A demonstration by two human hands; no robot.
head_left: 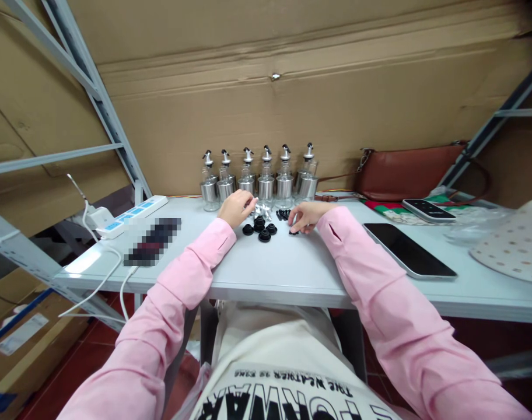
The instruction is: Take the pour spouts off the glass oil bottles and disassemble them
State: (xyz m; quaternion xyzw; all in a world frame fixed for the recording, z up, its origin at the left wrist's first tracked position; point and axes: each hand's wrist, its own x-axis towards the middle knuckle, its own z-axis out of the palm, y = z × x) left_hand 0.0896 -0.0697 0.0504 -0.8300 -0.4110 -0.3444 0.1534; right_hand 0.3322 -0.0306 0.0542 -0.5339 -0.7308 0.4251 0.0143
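Note:
Several glass-and-steel dispenser bottles (266,181) with pour spouts stand in a row at the back of the grey table (292,268). In front of them lies a cluster of small black rubber stoppers (261,227) and a few silvery spout parts (262,210). My left hand (236,208) hovers at the left of the cluster, fingers curled and pinched near the silvery parts; what they hold is too small to name. My right hand (305,217) rests on the table to the right, fingertips pinched on a small black stopper (293,231).
A white power strip (132,214) with cables and a blurred dark object (154,240) lie at the left. A tablet (408,249), a remote (427,210), a brown bag (408,172) and a dotted white hat (515,245) sit at the right. Cardboard lines the back wall.

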